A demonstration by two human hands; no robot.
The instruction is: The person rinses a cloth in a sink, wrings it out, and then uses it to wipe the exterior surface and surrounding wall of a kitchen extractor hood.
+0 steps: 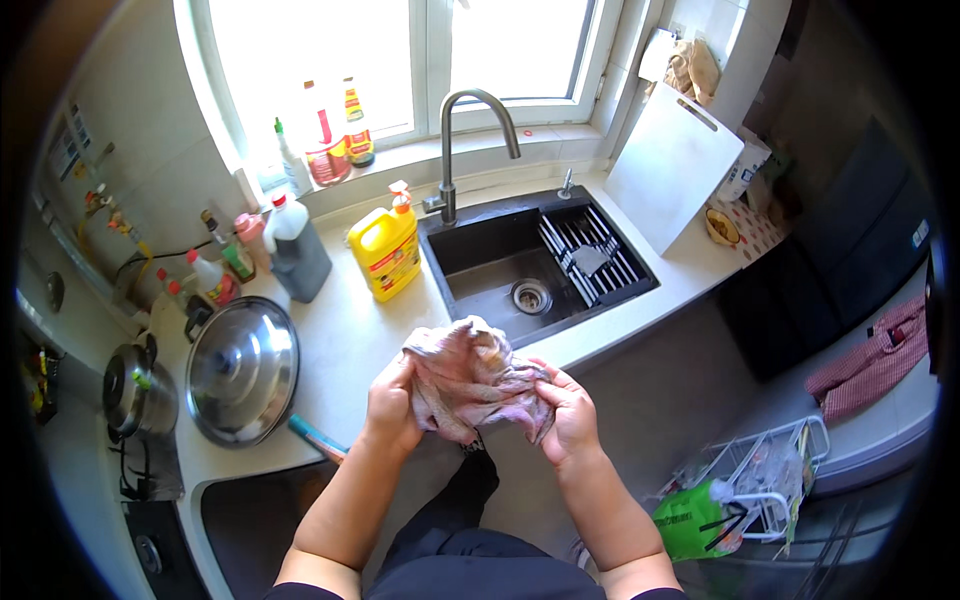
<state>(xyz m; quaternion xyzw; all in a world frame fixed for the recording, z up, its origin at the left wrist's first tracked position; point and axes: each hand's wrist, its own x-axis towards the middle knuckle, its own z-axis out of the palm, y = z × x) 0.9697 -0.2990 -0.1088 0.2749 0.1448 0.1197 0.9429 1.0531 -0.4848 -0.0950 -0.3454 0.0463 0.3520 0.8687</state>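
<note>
Plainly, the cloth is up in the air between the two hands, just on the near side of the sink. The left hand grasps its left side, thumb in sight and most fingers hidden behind the fabric. The right hand pinches its right edge between thumb and fingers, with the middle bunched and creased.

The likeliest slip seems to be at the right hand: it has only a thin fold, so a sharp pull could drag that edge free and let the cloth swing down toward the floor below. If the cloth is wet (I cannot tell from here), drips could also fall there, since its lower edge hangs short of the sink.

Ahead of the left hand stands the yellow jug, close beside the sink; a wide forward sweep might tip it. To the left of that hand, the lid lies near the counter's front, and a teal handle points at the forearm, so a careless elbow could knock either. Ahead of the right hand, the rack sits in the sink, where loose fabric could snag on its bars.
</note>
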